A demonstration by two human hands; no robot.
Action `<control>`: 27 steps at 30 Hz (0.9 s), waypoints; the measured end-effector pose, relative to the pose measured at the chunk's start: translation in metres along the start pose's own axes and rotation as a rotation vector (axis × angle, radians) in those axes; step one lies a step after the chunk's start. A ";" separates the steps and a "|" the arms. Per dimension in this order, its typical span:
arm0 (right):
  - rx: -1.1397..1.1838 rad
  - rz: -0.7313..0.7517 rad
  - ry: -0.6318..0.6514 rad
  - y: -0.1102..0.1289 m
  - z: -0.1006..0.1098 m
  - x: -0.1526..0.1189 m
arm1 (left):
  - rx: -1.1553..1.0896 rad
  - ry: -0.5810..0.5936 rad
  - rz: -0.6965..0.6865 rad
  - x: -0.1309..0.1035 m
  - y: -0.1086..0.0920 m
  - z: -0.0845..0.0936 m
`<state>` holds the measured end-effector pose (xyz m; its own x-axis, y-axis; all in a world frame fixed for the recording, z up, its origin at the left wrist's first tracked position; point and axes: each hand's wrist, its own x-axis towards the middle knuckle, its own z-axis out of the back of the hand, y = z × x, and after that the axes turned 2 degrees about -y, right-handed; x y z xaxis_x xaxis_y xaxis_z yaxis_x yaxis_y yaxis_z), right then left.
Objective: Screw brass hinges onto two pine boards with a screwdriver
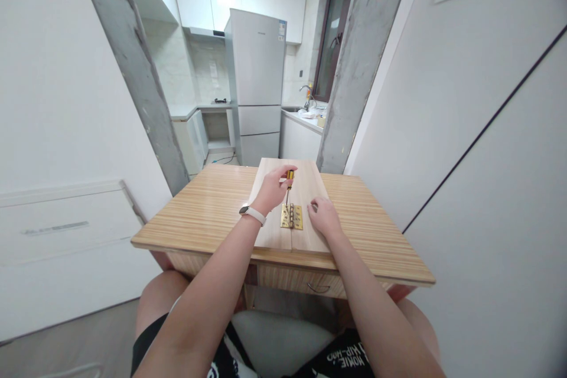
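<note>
Two pale wooden boards (305, 183) lie side by side on the table, with a brass hinge (292, 217) across the seam between them. My left hand (277, 185), with a white-banded watch at its wrist, grips a yellow and black screwdriver (290, 176). The screwdriver stands nearly upright, its shaft pointing down at the hinge's left leaf. My right hand (324, 216) rests on the right board beside the hinge, its fingers curled; whether anything is in them is hidden.
The wood-grain table (190, 212) has a drawer with a metal handle (319, 288) at its front. Beyond stand a grey fridge (259, 65) and a sink counter (305, 118). White panels flank both sides.
</note>
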<state>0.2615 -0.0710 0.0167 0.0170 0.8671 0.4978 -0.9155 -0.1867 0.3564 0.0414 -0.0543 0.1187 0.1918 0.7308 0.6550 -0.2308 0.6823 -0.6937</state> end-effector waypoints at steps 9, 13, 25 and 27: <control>0.304 -0.105 -0.052 0.015 0.016 0.010 | 0.040 -0.014 0.025 -0.002 -0.003 0.007; 0.633 -0.023 -0.063 0.058 0.045 0.029 | -0.028 -0.032 0.041 -0.006 0.001 0.008; 0.776 0.124 -0.065 0.119 0.053 0.061 | -0.125 0.051 0.067 -0.018 0.027 0.012; 0.884 0.081 -0.030 0.118 0.049 0.058 | 0.009 0.106 0.089 -0.028 0.038 0.017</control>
<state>0.1742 -0.0653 0.1266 -0.0128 0.8256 0.5641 -0.2689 -0.5462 0.7933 0.0111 -0.0493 0.0793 0.2703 0.7864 0.5555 -0.2600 0.6151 -0.7443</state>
